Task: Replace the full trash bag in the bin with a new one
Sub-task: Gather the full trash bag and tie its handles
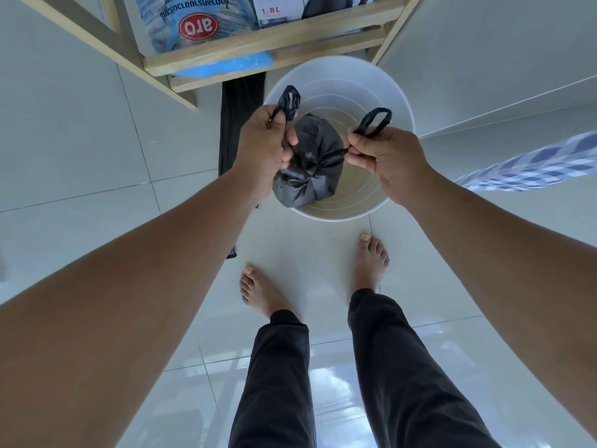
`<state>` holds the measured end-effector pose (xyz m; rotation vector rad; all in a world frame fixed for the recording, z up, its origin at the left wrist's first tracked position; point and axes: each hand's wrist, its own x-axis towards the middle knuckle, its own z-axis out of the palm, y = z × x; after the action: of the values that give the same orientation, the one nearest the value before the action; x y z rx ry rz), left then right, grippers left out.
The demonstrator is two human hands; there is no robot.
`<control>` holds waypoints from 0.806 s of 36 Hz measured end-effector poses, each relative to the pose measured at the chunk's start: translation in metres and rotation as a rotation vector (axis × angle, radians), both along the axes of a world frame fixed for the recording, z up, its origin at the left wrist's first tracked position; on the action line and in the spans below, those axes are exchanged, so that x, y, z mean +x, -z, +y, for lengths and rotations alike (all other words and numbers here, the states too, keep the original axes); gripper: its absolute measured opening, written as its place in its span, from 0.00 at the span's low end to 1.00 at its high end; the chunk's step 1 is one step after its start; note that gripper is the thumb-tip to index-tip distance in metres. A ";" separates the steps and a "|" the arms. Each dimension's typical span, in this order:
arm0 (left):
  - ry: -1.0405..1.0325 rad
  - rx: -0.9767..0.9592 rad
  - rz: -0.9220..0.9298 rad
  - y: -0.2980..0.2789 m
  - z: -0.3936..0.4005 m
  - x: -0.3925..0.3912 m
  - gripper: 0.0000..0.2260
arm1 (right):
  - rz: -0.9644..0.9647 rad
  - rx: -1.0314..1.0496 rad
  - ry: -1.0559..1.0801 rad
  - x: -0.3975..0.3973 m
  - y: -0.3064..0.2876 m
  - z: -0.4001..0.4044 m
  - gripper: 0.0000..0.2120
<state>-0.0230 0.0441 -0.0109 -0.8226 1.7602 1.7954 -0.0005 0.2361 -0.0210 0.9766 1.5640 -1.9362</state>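
Head view: one black bag (pixel 308 163) hangs between the two hands, over the one white bin (pixel 339 137) on the floor (pixel 323 260). The left hand (pixel 263 150) is closed on the bag's left handle (pixel 287 103); the right hand (pixel 384 156) is closed on its right handle (pixel 373 121). Both handles stick out above the fists. One wooden shelf (pixel 252 50) stands at the far side.
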 end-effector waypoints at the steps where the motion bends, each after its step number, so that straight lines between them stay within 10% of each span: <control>1: -0.009 -0.015 -0.006 0.002 0.000 0.000 0.13 | 0.000 0.037 -0.003 -0.001 0.000 -0.002 0.02; 12: -0.107 -0.037 -0.080 0.005 -0.012 -0.008 0.12 | -0.135 0.123 0.253 0.009 0.006 -0.006 0.06; 22: 0.353 -0.076 -0.123 0.003 -0.007 -0.009 0.15 | 0.033 -0.023 -0.003 0.002 -0.007 -0.005 0.07; 29: 0.607 -0.343 0.185 0.002 -0.009 -0.003 0.11 | 0.085 -0.023 -0.086 -0.007 -0.010 -0.001 0.04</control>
<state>-0.0258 0.0353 -0.0126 -0.1903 2.1746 1.2157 -0.0073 0.2353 -0.0109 0.8138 1.5992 -1.9543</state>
